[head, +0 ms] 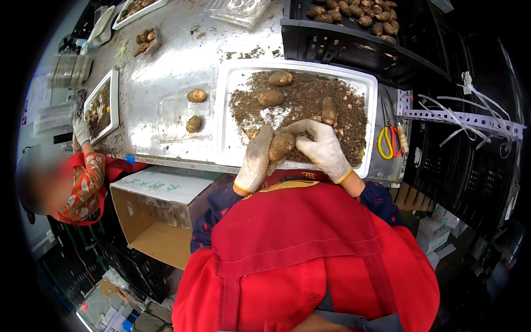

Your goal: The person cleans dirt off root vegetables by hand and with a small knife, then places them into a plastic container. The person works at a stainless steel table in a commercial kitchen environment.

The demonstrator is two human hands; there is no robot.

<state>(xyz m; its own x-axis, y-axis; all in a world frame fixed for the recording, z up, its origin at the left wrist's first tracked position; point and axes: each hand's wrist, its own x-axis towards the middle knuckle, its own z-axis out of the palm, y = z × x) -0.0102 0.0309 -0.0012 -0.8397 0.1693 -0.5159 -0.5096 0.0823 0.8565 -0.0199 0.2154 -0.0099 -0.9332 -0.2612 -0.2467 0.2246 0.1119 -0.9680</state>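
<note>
My left hand, in a soiled white knit glove, holds a round brown taro corm above the near side of a white foam tray. On the corm's other side is my right hand, gloved alike, its bent fingers against the upper right edge. Its fingertips are partly hidden. Loose dark soil and peel scraps cover much of the tray floor. Two corms, an oval one and another, lie at the back left. A longer corm rests at the right.
Clear plastic trays holding two corms lie left of the foam tray. Scissors and a wooden-handled tool lie right. Behind stands a black crate of corms. A co-worker's gloved hand is at another foam tray. An open carton sits below.
</note>
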